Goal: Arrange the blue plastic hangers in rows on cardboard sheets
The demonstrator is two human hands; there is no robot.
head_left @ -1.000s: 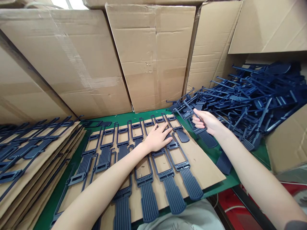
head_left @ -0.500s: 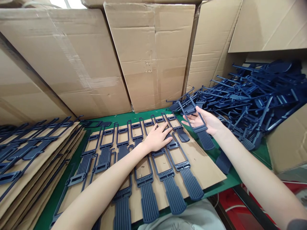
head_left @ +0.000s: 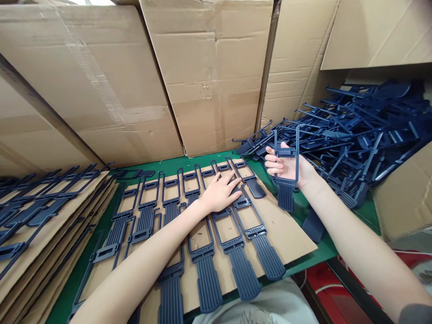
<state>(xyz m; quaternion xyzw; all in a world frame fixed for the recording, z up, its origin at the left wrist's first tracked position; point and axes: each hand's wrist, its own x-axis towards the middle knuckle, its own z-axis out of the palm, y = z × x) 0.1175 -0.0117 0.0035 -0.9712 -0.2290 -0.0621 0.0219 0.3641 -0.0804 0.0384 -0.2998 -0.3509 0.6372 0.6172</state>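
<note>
Dark blue plastic frames with ribbed paddle ends lie in two rows on a cardboard sheet [head_left: 290, 238]. My left hand [head_left: 221, 191] rests flat over the far row, fingers spread, touching the parts beneath. Above the sheet's right edge, my right hand [head_left: 286, 166] grips one blue plastic frame [head_left: 286, 182]; it stands upright with its ribbed end down and its two prongs up. The fingers show partly through the frame's opening. Nearest my left hand, on its near side, is a laid-out frame [head_left: 251, 216] with its ribbed end toward me.
A large heap of the same blue parts [head_left: 364, 126] spills from a carton on the right. Stacked cardboard sheets [head_left: 64, 238] carrying more parts stand at left. Tall cartons [head_left: 209, 81] line the back of the green table [head_left: 192, 163].
My right hand has turned the held frame from a slant to upright and shifted slightly right. My left hand stays spread in place on the row.
</note>
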